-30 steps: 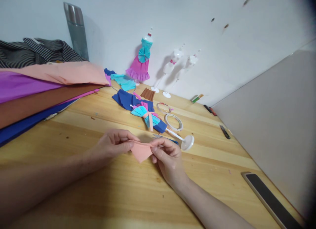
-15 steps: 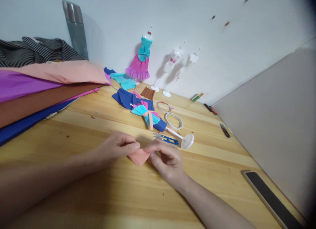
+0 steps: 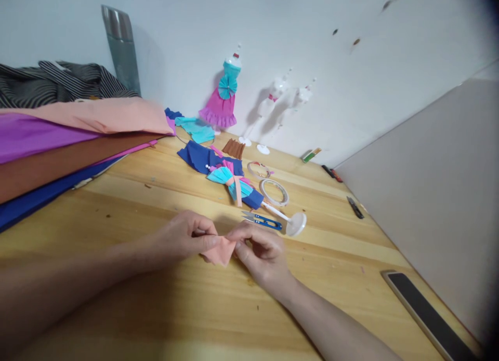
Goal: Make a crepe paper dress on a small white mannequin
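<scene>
A small piece of salmon-pink paper (image 3: 221, 251) is pinched between both my hands just above the wooden table (image 3: 156, 309). My left hand (image 3: 181, 236) grips its left edge with thumb and fingers closed. My right hand (image 3: 260, 254) pinches its upper right edge, fingers curled. Just beyond my right hand lie small blue thread snips (image 3: 262, 220) and a toppled mini mannequin (image 3: 249, 192) dressed in blue, turquoise and pink paper, its white base (image 3: 296, 223) toward the right.
Stacked coloured sheets (image 3: 58, 143) fill the left. A dressed mini mannequin (image 3: 224, 98) and bare white ones (image 3: 273, 104) stand by the wall. Tape rolls (image 3: 275, 191), a phone (image 3: 423, 311) at the right edge, and a small tool (image 3: 354, 206) lie on the table.
My hands have drawn closer together, folding the pink paper smaller. The blue snips, hidden behind the paper a second ago, now show.
</scene>
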Tool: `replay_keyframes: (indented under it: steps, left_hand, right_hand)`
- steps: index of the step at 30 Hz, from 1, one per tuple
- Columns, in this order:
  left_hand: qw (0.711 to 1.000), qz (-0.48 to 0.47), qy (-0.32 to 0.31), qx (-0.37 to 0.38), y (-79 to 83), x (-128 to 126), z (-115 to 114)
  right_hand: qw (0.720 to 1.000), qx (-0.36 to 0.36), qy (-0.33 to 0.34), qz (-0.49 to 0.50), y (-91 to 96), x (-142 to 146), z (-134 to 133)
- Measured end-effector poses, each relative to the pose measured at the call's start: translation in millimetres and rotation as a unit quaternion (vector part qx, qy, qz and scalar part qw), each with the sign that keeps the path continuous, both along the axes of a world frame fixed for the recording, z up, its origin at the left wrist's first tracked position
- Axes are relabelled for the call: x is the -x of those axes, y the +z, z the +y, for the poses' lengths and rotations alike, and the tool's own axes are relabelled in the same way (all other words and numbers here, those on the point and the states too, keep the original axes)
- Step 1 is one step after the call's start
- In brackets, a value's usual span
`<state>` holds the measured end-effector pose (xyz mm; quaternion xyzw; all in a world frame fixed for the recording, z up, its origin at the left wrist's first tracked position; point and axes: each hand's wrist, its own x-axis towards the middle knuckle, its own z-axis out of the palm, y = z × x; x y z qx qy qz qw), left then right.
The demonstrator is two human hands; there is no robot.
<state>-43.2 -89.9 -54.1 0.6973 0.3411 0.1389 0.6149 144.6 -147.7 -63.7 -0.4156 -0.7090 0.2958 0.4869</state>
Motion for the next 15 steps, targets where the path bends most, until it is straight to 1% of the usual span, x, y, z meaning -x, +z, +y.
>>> replay_keyframes:
  steps: [2, 4, 6, 8, 11, 13, 15]
  left_hand:
    - [1.000, -0.010, -0.003, -0.006, -0.5, 2, 1]
    - [0.999, -0.024, 0.004, -0.030, 0.1, 4, 2]
    - [0.997, -0.051, 0.015, -0.050, 1.5, 5, 2]
    - [0.996, -0.076, 0.011, -0.044, 3.1, 5, 0]
    - [0.997, -0.073, 0.009, -0.024, 3.8, 3, -2]
    - [0.998, -0.054, 0.033, -0.020, 1.4, 2, -3]
    - [0.997, -0.058, 0.051, -0.011, -3.3, 0, -2]
  right_hand:
    - [0.999, 0.033, -0.009, 0.030, -2.1, 0, 0]
    - [0.992, 0.087, -0.018, 0.084, -5.6, -1, 0]
    - [0.978, 0.144, -0.029, 0.151, -9.9, -1, 2]
    - [0.960, 0.183, -0.040, 0.208, -13.9, -1, 4]
    - [0.941, 0.215, -0.036, 0.258, -17.7, -1, 7]
    - [0.938, 0.226, -0.026, 0.263, -18.3, -1, 7]
    - [0.940, 0.230, -0.022, 0.250, -17.1, -1, 6]
